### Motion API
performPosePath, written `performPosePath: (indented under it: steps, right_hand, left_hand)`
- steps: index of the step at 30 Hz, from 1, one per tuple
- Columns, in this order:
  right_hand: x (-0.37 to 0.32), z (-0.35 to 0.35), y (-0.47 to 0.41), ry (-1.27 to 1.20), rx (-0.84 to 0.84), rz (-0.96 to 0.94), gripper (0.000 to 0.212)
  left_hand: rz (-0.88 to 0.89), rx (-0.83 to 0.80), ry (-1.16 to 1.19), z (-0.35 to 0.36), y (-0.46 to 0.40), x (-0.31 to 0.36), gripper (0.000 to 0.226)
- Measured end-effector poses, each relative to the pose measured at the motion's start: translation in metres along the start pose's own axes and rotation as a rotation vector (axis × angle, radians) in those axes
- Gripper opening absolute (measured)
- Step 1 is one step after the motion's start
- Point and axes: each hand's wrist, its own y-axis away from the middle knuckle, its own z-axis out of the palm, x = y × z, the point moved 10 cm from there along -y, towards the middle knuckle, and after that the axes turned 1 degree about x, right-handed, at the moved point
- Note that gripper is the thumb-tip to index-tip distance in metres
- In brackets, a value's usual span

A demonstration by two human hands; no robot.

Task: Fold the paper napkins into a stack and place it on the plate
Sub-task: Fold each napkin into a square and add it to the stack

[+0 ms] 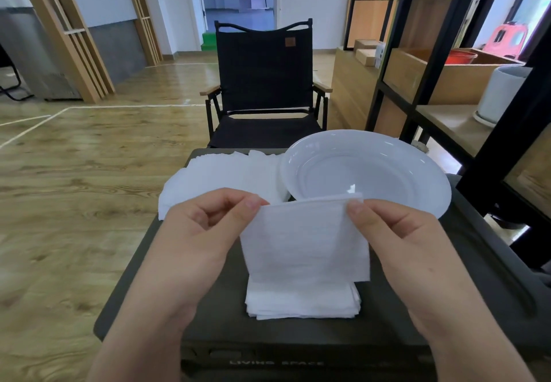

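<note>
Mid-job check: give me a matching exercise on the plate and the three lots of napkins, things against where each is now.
1. plate
2. held napkin
3. folded stack
4. unfolded napkins

a. pinched between left hand and right hand
b. far right, nothing on it
c. far left, beside plate
d. near, below held napkin

Pairs: 1-b, 2-a, 3-d, 4-c

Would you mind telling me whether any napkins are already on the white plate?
No, the white plate holds nothing; the folded stack lies on the dark table in front of it.
</note>
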Motion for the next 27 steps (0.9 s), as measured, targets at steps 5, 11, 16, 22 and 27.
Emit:
performPosePath:
  steps: [5, 11, 16, 22, 27]
  right_hand:
    - [0.006, 0.008, 0.000, 0.050, -0.071, 0.019, 0.042]
    - [0.013, 0.005, -0.001, -0.119, -0.011, 0.082, 0.015]
    - [0.008, 0.004, -0.001, -0.107, 0.041, 0.054, 0.019]
    - [-0.007, -0.007, -0.001, -0.062, 0.121, -0.072, 0.030]
    - [-0.015, 0.003, 0.003, -0.126, 0.012, -0.120, 0.030]
  left_hand:
    - [0.014, 0.050, 0.038, -0.002, 0.000, 0.000, 0.026]
    - [-0.109, -0.097, 0.032, 0.014, 0.003, -0.014, 0.044]
    - [-0.042, -0.065, -0.006, 0.013, 0.002, -0.011, 0.036]
    - [0.197, -0.054, -0.011, 0.018, 0.005, 0.019, 0.024]
    - [0.234, -0.012, 0.000, 0.016, 0.008, 0.025, 0.025]
